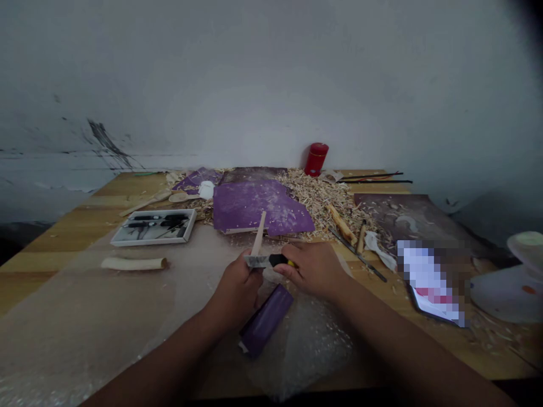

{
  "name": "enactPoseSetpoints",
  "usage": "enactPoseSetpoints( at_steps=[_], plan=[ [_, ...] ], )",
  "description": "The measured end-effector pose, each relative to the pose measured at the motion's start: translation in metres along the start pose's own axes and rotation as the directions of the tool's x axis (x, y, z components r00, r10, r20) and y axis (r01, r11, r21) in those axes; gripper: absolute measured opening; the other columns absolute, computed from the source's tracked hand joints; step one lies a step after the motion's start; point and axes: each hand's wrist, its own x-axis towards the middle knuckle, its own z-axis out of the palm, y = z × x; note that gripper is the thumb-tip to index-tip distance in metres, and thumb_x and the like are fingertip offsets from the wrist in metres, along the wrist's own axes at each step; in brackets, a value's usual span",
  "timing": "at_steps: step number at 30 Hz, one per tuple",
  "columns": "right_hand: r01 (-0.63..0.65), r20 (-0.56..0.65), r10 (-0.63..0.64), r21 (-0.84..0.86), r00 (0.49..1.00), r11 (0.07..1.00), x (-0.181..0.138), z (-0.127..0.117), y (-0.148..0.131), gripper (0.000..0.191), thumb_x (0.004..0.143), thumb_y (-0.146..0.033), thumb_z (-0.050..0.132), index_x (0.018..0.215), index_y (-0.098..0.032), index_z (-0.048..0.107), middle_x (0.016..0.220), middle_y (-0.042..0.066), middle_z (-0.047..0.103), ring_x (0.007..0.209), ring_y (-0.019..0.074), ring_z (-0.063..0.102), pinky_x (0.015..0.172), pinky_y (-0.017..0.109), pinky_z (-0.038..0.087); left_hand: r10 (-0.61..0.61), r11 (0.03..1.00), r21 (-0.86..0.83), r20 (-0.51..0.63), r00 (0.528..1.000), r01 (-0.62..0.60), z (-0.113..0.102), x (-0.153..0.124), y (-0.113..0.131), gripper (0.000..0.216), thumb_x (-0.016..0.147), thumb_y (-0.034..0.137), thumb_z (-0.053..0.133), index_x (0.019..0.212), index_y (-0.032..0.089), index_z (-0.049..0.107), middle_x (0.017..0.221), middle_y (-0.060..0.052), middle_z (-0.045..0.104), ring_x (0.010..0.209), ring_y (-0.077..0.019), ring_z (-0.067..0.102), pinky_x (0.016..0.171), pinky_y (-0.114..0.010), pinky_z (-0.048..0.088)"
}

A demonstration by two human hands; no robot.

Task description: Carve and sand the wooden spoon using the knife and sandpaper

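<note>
My left hand (pixel 238 287) is closed around a pale, slim wooden stick (pixel 259 233), whose narrow end points up and away from me. In my right hand (pixel 311 269) is a utility knife (pixel 279 260) with a black and yellow handle. Its broad metal blade lies across the stick just above my left fingers. Below both hands, a rolled piece of purple sandpaper (pixel 268 319) rests on the bubble wrap (pixel 178 316). Beyond them lies a flat purple sandpaper sheet (pixel 258 203) dusted with wood powder.
Wood shavings (pixel 324 195) are heaped behind, near a red canister (pixel 316 159). A white tool tray (pixel 154 227), a peeled wood piece (pixel 134 264) and a wooden spoon (pixel 183 198) lie left. On the right are a phone (pixel 430 285), a white lamp base (pixel 504 294) and a dark sheet (pixel 399 217).
</note>
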Motion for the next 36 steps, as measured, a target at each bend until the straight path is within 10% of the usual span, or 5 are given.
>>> enactPoseSetpoints(
  at_steps=[12,20,31,36],
  plan=[
    [-0.254,-0.161,0.239,-0.081,0.958,0.964,-0.001,-0.018,0.03,0.05,0.083,-0.055,0.019,0.08,-0.019,0.053,0.067,0.003,0.059,0.062,0.0156,0.053,0.049,0.022,0.018,-0.11,0.936,-0.319,0.138,0.984,0.149,0.002,-0.007,0.02,0.007,0.078,0.028,0.04,0.078,0.021,0.038,0.044,0.01,0.032,0.034,-0.0056,0.029,0.034,-0.021,0.041],
    [0.001,-0.004,0.0,0.2,1.0,0.98,0.002,-0.006,0.004,0.045,0.083,-0.053,0.024,0.078,-0.019,0.053,0.067,0.001,0.058,0.061,0.0121,0.051,0.052,0.021,0.023,-0.108,0.922,-0.343,0.221,0.969,0.181,0.002,-0.005,0.023,0.016,0.078,0.033,0.042,0.072,0.019,0.038,0.039,0.01,0.038,0.027,-0.0036,0.025,0.033,-0.021,0.039],
    [0.009,-0.052,-0.01,-0.026,0.999,1.0,-0.001,-0.009,0.006,0.051,0.081,-0.059,0.02,0.081,-0.021,0.054,0.07,0.001,0.06,0.059,0.0132,0.05,0.049,0.024,0.013,-0.137,0.96,-0.221,0.178,0.975,0.175,0.002,-0.006,0.017,0.017,0.078,0.031,0.043,0.068,0.02,0.034,0.041,0.011,0.03,0.03,-0.005,0.029,0.035,-0.022,0.04],
    [-0.301,-0.24,0.269,-0.109,0.933,0.947,-0.002,-0.019,0.039,0.051,0.08,-0.058,0.022,0.076,-0.019,0.054,0.063,0.003,0.058,0.056,0.0144,0.05,0.048,0.024,0.014,-0.084,0.941,-0.289,0.305,0.949,0.176,-0.002,-0.011,0.019,0.017,0.081,0.036,0.039,0.076,0.02,0.036,0.042,0.011,0.038,0.026,-0.0035,0.029,0.034,-0.021,0.04]
  ],
)
